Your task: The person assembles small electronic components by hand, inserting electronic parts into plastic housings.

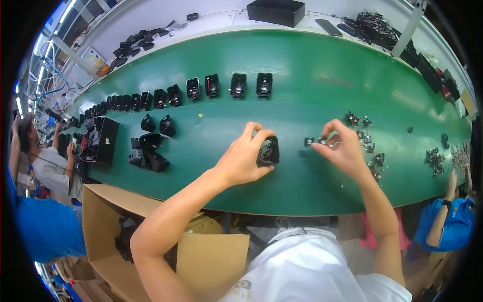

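Observation:
My left hand point(243, 160) grips a small black plastic housing point(268, 151) just above the green belt point(302, 90), fingers wrapped over its top and side. My right hand point(342, 147) pinches a small dark metal part point(323, 141) a little to the right of the housing; another small part point(308, 142) lies on the belt between the two hands. Several similar small parts point(370, 146) are scattered just right of my right hand.
A row of black housings point(201, 88) runs along the belt's far side. More housings point(148, 151) and a black box point(103, 138) sit at the left. An open cardboard box point(100, 221) stands below left. Other workers sit at far left and right.

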A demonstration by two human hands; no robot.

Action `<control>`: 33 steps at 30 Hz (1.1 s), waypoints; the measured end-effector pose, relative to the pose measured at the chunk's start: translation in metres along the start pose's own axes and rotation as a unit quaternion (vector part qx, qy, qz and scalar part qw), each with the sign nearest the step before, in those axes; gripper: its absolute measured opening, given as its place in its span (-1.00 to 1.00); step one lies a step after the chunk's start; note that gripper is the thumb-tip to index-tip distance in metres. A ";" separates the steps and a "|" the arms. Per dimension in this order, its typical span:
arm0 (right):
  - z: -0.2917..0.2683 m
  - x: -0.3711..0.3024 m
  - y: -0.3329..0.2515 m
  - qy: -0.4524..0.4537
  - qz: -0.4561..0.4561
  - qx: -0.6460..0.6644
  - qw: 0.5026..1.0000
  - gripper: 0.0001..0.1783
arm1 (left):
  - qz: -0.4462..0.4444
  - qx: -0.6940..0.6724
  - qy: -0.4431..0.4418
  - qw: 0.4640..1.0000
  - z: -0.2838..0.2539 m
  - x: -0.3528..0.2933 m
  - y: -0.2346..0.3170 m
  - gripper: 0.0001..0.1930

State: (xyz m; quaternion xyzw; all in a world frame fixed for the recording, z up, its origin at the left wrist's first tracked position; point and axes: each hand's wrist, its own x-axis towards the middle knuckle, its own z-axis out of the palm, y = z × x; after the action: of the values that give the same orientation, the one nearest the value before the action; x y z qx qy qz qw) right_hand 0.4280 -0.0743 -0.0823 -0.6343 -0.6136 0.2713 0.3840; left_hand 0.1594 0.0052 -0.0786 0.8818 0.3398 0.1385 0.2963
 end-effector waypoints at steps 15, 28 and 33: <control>0.012 -0.010 -0.007 -0.023 -0.058 0.120 0.991 -0.78 | 0.045 -0.062 -0.004 0.997 0.005 -0.004 0.012 -0.23; 0.034 -0.031 -0.051 0.057 -0.133 0.093 0.985 -0.88 | 0.130 -0.084 0.081 0.985 0.007 -0.002 0.032 -0.20; 0.037 -0.028 -0.063 0.088 -0.193 0.047 0.976 -0.86 | 0.172 -0.071 0.102 0.977 0.001 -0.003 0.040 -0.29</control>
State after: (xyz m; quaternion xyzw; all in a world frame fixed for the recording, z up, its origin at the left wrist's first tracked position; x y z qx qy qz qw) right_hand 0.3589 -0.0991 -0.0550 -0.5063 -0.6752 0.1636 0.5109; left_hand 0.1784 -0.0211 -0.0553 0.8848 0.2009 0.3008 0.2937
